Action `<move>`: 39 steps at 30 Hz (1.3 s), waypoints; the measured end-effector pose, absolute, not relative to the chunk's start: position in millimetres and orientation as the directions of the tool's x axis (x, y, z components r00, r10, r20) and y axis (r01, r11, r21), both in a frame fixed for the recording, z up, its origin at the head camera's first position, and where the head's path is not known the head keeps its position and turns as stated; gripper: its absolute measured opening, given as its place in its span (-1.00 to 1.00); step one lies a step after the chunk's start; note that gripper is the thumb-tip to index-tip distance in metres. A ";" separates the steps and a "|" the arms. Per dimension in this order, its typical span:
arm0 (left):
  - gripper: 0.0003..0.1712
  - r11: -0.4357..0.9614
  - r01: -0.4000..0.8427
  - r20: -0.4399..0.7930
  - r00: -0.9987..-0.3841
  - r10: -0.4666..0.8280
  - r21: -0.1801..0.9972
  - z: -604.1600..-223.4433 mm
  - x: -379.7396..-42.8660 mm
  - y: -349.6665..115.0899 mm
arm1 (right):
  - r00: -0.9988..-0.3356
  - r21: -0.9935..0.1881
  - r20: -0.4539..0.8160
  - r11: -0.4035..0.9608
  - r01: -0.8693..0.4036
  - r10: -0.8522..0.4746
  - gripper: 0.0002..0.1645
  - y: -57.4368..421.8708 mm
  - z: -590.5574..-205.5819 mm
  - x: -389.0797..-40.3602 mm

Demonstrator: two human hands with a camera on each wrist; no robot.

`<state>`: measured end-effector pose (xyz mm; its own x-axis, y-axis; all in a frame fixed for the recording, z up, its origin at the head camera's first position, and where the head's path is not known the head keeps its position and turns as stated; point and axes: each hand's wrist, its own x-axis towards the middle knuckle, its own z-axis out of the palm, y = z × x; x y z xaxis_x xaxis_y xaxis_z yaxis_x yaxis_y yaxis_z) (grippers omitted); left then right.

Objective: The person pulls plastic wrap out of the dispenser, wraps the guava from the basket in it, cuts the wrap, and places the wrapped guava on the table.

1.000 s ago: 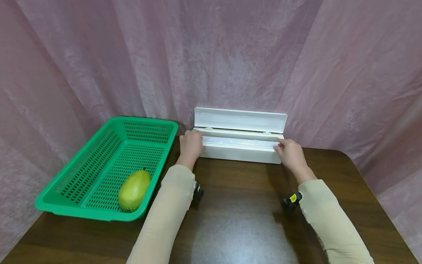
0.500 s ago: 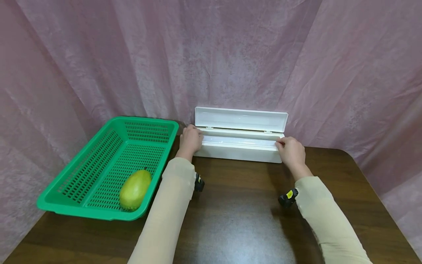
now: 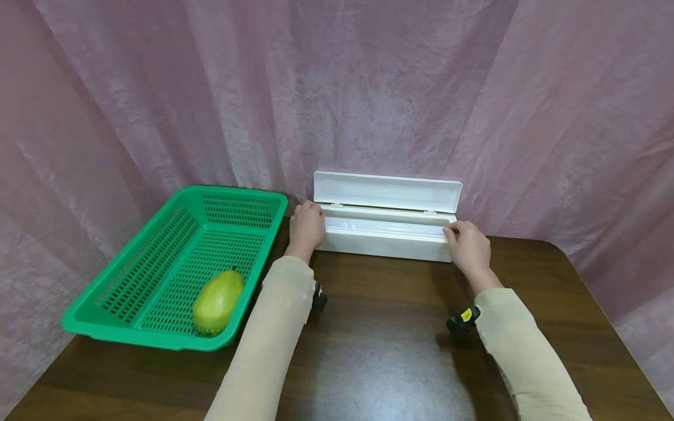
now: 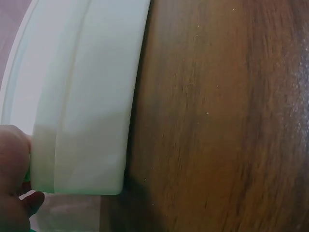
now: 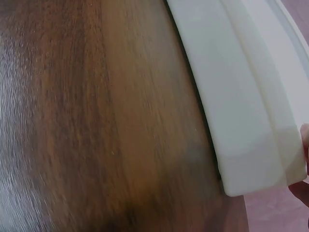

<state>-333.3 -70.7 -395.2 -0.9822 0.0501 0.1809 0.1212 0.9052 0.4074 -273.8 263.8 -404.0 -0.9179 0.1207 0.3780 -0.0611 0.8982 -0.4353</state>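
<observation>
A long white cling film dispenser (image 3: pixel 384 244) stands against the curtain, its hinged lid (image 3: pixel 387 192) tipped up at the back. Clear, shiny film (image 3: pixel 384 225) lies along the inside. My left hand (image 3: pixel 307 228) holds the dispenser's left end, fingers bent over the top edge; the left wrist view shows the thumb (image 4: pixel 33 203) low by the end corner. At the opposite end my right hand (image 3: pixel 470 248) has thumb and forefinger brought together at the top edge. I cannot tell whether the fingertips also pinch the film.
A green slotted plastic basket (image 3: pixel 74 321) stands on the left, with a yellow-green mango-like fruit (image 3: pixel 218 301) at its near right side. Brown wooden tabletop (image 3: pixel 379 327) extends in front of the dispenser. A pink curtain (image 3: pixel 389 88) hangs right behind.
My left hand has shifted slightly up along the dispenser's left end. The right thumb and forefinger have drawn together at the right end. The dispenser, lid and basket stay put.
</observation>
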 end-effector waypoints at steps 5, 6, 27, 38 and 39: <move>-0.75 0.886 0.139 0.192 -0.980 0.058 0.442 -392.1 -332.7 -74.8 | -0.931 -0.432 0.363 0.893 -0.125 0.046 -0.69 270.1 -398.2 -272.6; -0.75 0.879 0.140 0.188 -0.980 0.059 0.456 -390.2 -332.8 -76.1 | -0.934 -0.435 0.356 0.891 -0.131 0.036 -0.69 270.9 -396.3 -273.0; -0.77 0.732 0.225 0.142 -0.974 0.175 0.643 -374.7 -328.2 -92.2 | -0.951 -0.575 0.307 0.801 -0.163 0.026 -0.71 270.9 -390.3 -278.9; -0.78 0.741 0.284 0.081 -0.951 0.298 0.609 -369.2 -327.8 -89.6 | -0.950 -0.601 0.309 0.784 -0.155 0.049 -0.70 276.5 -394.3 -274.8; -0.76 0.750 0.296 0.078 -0.947 0.312 0.592 -367.9 -327.9 -89.5 | -0.948 -0.599 0.314 0.785 -0.158 0.049 -0.70 276.7 -394.4 -274.8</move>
<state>-327.9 -89.5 -367.9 -0.9467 0.3125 0.0780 0.2962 0.7497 0.5917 -274.8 276.7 -394.4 -0.9482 0.0487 0.3141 -0.1579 0.7853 -0.5986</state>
